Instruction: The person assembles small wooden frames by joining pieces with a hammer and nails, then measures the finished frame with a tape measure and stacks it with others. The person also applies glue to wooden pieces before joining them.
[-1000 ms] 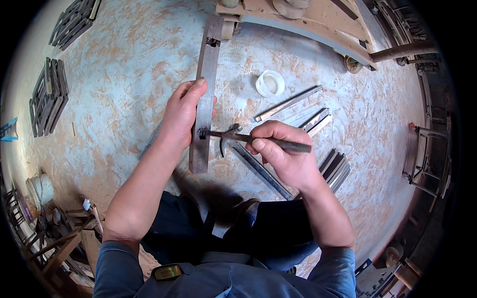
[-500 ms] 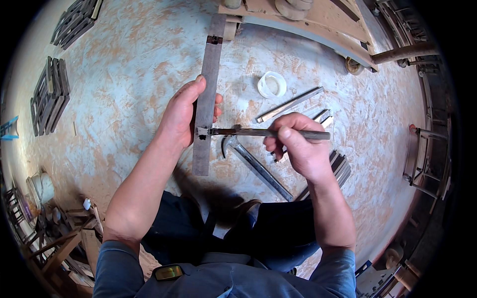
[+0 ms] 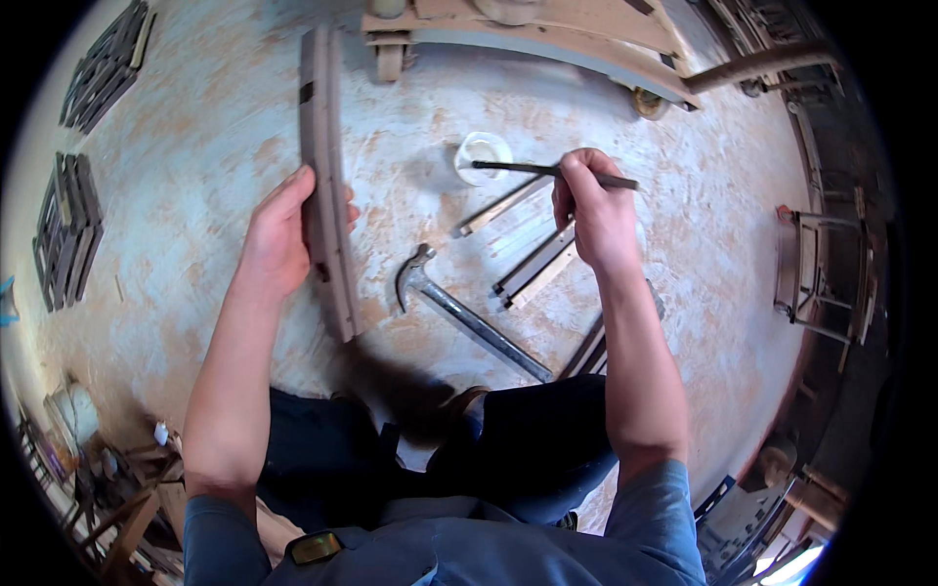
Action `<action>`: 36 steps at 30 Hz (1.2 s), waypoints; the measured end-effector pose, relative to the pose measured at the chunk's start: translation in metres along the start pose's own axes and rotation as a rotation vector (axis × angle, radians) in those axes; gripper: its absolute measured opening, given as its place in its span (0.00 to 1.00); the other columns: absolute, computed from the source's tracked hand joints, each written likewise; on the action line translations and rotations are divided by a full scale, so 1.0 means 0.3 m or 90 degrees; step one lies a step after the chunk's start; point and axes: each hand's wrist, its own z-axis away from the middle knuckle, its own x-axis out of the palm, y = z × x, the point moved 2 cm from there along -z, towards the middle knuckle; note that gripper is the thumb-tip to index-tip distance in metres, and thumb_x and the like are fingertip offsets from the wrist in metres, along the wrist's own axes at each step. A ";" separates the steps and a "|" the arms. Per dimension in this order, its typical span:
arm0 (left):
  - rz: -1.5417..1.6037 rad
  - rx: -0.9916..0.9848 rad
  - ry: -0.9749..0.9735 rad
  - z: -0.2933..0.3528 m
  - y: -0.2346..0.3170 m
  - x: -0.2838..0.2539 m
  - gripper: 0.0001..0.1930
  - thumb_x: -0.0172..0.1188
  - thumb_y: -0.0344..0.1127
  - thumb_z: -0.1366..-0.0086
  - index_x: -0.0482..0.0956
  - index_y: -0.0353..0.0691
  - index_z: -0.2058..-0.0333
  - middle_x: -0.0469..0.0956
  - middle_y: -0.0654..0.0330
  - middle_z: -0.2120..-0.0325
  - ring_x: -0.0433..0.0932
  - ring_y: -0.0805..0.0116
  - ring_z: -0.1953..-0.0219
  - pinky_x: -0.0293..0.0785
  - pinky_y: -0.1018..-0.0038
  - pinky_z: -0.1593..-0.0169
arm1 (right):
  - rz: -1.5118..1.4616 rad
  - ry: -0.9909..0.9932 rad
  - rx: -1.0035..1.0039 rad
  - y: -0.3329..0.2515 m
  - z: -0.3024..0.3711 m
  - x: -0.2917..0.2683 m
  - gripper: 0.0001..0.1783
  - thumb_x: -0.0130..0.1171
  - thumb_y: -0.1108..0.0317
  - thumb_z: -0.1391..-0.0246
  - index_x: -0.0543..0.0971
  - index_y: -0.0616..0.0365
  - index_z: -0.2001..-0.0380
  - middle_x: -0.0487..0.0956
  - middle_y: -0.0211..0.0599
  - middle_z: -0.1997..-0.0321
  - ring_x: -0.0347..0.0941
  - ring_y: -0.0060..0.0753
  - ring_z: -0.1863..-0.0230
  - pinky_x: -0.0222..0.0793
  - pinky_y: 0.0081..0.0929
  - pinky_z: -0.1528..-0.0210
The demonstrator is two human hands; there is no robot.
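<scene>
Dark stick swung to the far tub, pinched by the right hand; dabbing seems paused. Beam gripped by the left hand.

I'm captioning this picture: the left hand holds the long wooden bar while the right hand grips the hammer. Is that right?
Not quite: the head view shows the right hand gripping a thin dark stick; the hammer lies on the floor. The left hand does hold the long wooden bar.
</scene>
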 end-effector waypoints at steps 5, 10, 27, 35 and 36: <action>-0.370 0.006 0.060 0.025 -0.018 0.022 0.16 0.57 0.39 0.35 0.72 0.35 0.54 0.78 0.57 0.70 0.77 0.68 0.67 0.74 0.70 0.61 | 0.184 0.079 0.053 0.158 -0.117 -0.069 0.14 0.57 0.60 0.40 0.80 0.61 0.59 0.78 0.29 0.76 0.69 0.18 0.79 0.67 0.19 0.78; -0.735 0.026 0.142 0.045 -0.097 -0.005 0.19 0.62 0.42 0.44 0.77 0.31 0.60 0.80 0.50 0.72 0.79 0.58 0.66 0.73 0.64 0.59 | 0.372 0.004 0.053 0.343 -0.262 -0.029 0.18 0.58 0.56 0.44 0.83 0.56 0.58 0.84 0.45 0.64 0.80 0.44 0.61 0.74 0.34 0.55; -0.974 0.011 0.194 0.160 -0.085 -0.032 0.21 0.62 0.44 0.45 0.76 0.34 0.58 0.79 0.43 0.64 0.78 0.44 0.58 0.72 0.58 0.53 | 0.310 -0.001 0.161 0.473 -0.390 -0.005 0.18 0.56 0.57 0.43 0.83 0.59 0.60 0.84 0.41 0.67 0.81 0.37 0.67 0.77 0.33 0.64; -0.992 -0.019 0.191 0.148 -0.094 -0.057 0.22 0.61 0.46 0.44 0.76 0.37 0.56 0.80 0.44 0.62 0.78 0.45 0.55 0.72 0.57 0.52 | 0.261 -0.018 0.149 0.480 -0.400 0.020 0.17 0.54 0.58 0.44 0.83 0.57 0.60 0.83 0.36 0.72 0.78 0.27 0.76 0.76 0.29 0.77; -1.003 -0.022 0.189 0.141 -0.100 -0.072 0.22 0.61 0.46 0.44 0.76 0.38 0.55 0.80 0.44 0.63 0.78 0.45 0.55 0.72 0.57 0.51 | 0.226 0.035 0.124 0.480 -0.398 0.021 0.17 0.54 0.57 0.44 0.83 0.57 0.61 0.83 0.35 0.72 0.78 0.27 0.76 0.76 0.29 0.78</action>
